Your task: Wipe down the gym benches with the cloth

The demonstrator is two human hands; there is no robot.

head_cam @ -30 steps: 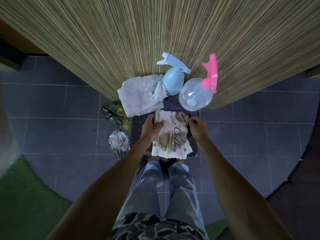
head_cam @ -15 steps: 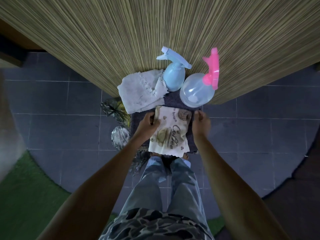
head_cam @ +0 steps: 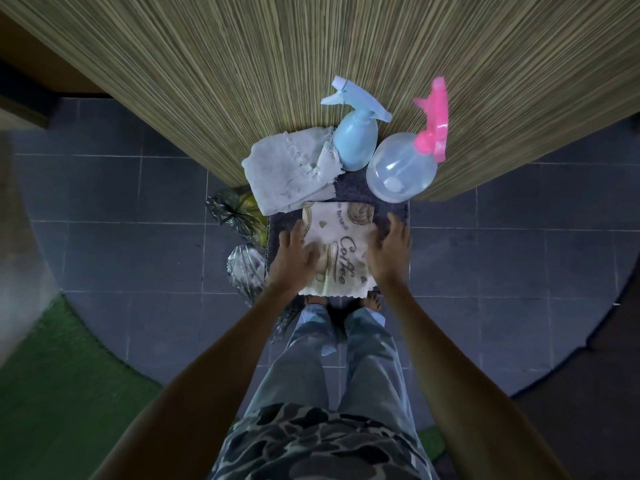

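Note:
A cream cloth printed "Coffee" (head_cam: 341, 251) lies flat on a small dark padded surface (head_cam: 388, 211) in front of me. My left hand (head_cam: 293, 259) rests on the cloth's left part with its fingers spread. At the cloth's right edge my right hand (head_cam: 389, 252) lies flat, fingers straight. A second, whitish frayed cloth (head_cam: 287, 169) lies folded behind it, partly against the reed wall.
A light blue spray bottle (head_cam: 356, 140) and a clear round spray bottle with a pink trigger (head_cam: 403, 168) stand at the back by the striped reed wall (head_cam: 311, 46). Crumpled plastic bags (head_cam: 242, 244) lie on the grey tiles to the left. My feet (head_cam: 346, 303) stand just below the cloth.
Both hands let go of the cloth's top corners and moved down onto it, now lying flat with fingers straight. The cloth has settled flat.

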